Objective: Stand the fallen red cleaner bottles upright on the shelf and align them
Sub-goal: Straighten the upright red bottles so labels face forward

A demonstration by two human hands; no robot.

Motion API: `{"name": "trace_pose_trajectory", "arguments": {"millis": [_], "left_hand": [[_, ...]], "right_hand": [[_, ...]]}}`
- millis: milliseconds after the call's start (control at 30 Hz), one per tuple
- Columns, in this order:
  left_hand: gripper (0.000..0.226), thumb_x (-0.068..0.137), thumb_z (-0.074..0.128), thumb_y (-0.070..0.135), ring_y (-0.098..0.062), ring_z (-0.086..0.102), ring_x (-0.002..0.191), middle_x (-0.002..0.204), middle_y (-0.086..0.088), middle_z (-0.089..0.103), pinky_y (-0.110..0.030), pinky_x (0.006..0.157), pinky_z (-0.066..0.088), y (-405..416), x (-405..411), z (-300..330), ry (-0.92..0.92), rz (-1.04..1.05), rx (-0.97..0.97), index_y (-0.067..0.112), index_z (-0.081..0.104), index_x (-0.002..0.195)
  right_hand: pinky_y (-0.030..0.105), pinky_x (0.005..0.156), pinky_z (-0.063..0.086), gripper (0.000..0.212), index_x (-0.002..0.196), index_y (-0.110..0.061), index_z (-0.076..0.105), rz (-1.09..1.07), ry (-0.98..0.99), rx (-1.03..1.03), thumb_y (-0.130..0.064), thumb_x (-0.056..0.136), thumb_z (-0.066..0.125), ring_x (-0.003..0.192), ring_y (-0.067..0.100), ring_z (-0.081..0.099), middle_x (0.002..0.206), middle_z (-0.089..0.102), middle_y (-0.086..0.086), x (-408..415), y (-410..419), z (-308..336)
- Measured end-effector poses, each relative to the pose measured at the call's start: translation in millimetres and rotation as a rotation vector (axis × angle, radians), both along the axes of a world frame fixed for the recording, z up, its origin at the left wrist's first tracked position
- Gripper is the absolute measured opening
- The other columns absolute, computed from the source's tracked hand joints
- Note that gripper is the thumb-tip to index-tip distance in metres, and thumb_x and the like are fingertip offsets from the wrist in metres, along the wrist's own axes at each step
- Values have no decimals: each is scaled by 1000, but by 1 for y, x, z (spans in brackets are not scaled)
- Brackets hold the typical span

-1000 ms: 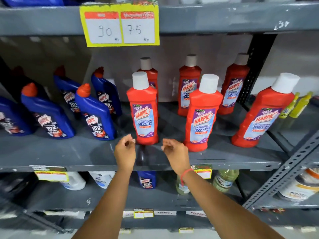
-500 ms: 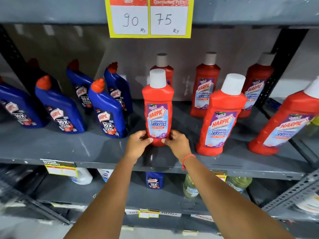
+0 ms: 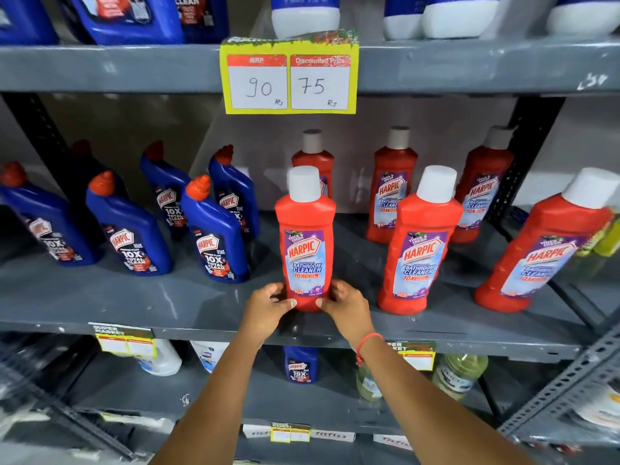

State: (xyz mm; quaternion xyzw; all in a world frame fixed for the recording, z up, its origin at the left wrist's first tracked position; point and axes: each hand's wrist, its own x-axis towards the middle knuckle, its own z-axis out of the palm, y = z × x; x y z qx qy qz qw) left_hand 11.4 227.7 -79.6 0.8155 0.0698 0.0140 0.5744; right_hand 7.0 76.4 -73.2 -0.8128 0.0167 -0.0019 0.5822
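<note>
Several red cleaner bottles with white caps stand upright on the grey shelf [image 3: 167, 307]. The front left red bottle [image 3: 304, 236] has my left hand [image 3: 268, 308] and my right hand [image 3: 344, 305] gripping its base from either side. To its right stand a second front bottle [image 3: 421, 243] and a third [image 3: 543, 253] near the right post. Three more red bottles line the back row, the left one [image 3: 313, 156] partly hidden, then the middle one [image 3: 392, 182] and the right one [image 3: 483, 182].
Blue toilet-cleaner bottles [image 3: 214, 229] fill the left half of the same shelf. A yellow price tag [image 3: 288, 75] hangs from the shelf above. A black upright post [image 3: 530, 156] stands at the right. Lower shelves hold more bottles.
Both hands went from hovering in front of the shelf edge to closing on the base of the front left red bottle, and they still hold it. My view has tilted upward.
</note>
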Motion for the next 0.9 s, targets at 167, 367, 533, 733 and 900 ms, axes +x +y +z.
{"name": "trace_pose_trajectory", "arguments": {"millis": [167,367,533,733,900], "left_hand": [[39,75,66,6,-24,62,99,114,-14,65,-45,94,50,0,1,0,4,-12,32,6,57,113],[40,74,67,7,-21,63,93,112,-12,67,-37,89,50,-4,3,1,0,-13,52,7,58,113],[41,74,68,8,-24,63,97,114,-13,66,-44,93,50,1,4,2,15,-12,77,7,57,113],[39,75,66,5,-27,61,100,115,-15,64,-46,94,48,4,4,1,20,-6,70,4,57,113],[40,76,65,4,-29,60,105,117,-16,63,-42,95,47,5,3,0,29,14,72,3,55,115]], "right_hand": [[38,98,48,38,113,-7,58,-18,-10,5,-8,76,67,106,23,61,118,65,12,1,-2,-5],[41,97,49,34,110,-7,60,-29,-7,10,-8,77,66,103,23,62,114,67,11,4,-6,-7],[35,97,48,39,116,-8,57,-28,-6,13,-10,78,66,105,20,61,117,66,10,3,-1,-7],[26,91,45,39,116,-8,58,3,-2,31,-9,78,66,95,10,57,118,66,10,1,2,-2],[21,85,43,37,115,-9,58,20,2,26,-10,79,65,96,11,58,118,66,9,1,4,-2]]}}
